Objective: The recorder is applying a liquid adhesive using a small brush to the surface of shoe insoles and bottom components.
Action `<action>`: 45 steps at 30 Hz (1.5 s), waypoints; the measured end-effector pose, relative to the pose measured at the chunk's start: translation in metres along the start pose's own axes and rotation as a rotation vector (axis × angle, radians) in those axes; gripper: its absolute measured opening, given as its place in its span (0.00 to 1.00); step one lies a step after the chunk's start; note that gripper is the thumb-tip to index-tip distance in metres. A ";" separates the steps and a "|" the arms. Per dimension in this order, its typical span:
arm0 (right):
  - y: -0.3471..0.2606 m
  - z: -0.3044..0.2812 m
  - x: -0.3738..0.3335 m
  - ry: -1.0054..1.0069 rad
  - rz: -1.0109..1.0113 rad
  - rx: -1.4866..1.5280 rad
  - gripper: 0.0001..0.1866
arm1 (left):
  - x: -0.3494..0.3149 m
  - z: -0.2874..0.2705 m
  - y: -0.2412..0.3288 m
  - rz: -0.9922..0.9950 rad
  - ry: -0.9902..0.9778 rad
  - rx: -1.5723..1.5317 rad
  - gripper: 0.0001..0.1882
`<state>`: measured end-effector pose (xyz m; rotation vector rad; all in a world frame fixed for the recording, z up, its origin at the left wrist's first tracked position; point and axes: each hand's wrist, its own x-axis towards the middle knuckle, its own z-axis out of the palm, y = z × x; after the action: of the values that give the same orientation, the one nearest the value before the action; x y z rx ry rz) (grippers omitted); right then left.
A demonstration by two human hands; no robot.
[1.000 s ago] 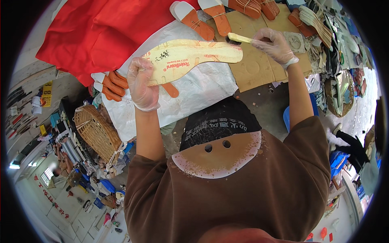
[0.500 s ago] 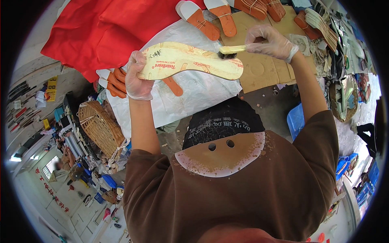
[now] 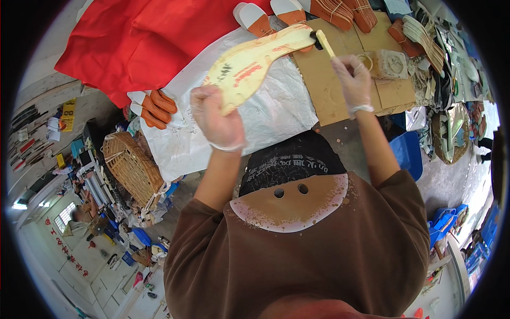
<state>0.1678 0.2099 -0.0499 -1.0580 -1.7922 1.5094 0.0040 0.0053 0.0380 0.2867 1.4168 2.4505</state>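
Observation:
My left hand, in a clear thin glove, is closed on the wide end of a cream insole board with red print and black handwriting. The board is raised and tilted over the white sheet, its narrow end pointing up and to the right. Between the gloved fingers of my right hand is the pale handle of a small brush. Its black bristles touch the board's far narrow end.
Red cloth and a white plastic sheet cover the left of the table. Brown-and-white insoles lie there, with bundled ones farther back. A translucent tub stands on cardboard. A wicker basket is at left.
The insole board has swung from nearly level to slanting up rightward. My left hand moved right and nearer; my right hand came left and nearer, its brush turning steeper at the board's end.

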 end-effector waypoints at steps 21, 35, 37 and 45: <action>-0.045 0.023 -0.037 -0.290 0.165 0.154 0.10 | -0.007 -0.018 -0.048 0.000 -0.063 0.304 0.05; -0.064 0.087 -0.024 -0.284 -0.149 -0.091 0.22 | -0.022 0.010 -0.053 -0.060 -0.302 0.403 0.23; -0.052 0.083 -0.004 -0.098 -0.227 -0.047 0.19 | -0.017 -0.003 -0.051 -0.200 -0.254 0.337 0.32; -0.044 0.052 0.041 -0.241 -0.061 0.001 0.18 | 0.012 -0.048 -0.072 -0.636 -0.539 1.000 0.33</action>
<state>0.0936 0.2146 -0.0203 -0.8413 -1.9663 1.6577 -0.0114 0.0050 -0.0478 0.5350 1.9332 0.9395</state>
